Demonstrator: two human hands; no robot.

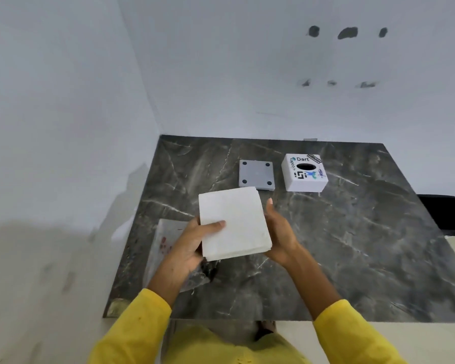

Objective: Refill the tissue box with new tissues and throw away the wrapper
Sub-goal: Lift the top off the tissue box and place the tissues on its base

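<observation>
I hold a square stack of white tissues [234, 222] above the dark marble table [352, 245]. My left hand [195, 248] grips its left edge with the thumb on top. My right hand [280, 232] supports its right edge, fingers under and beside the stack. A clear plastic wrapper [163, 248] with red print lies on the table under my left hand. Farther back right stands the white tissue box [304, 173], covered with stickers, its round hole facing up. Its grey base plate [256, 175] lies flat just left of it.
White walls close off the table at the back and the left. A black object [447, 211] sits past the table's right edge. The near table edge runs just above my yellow sleeves.
</observation>
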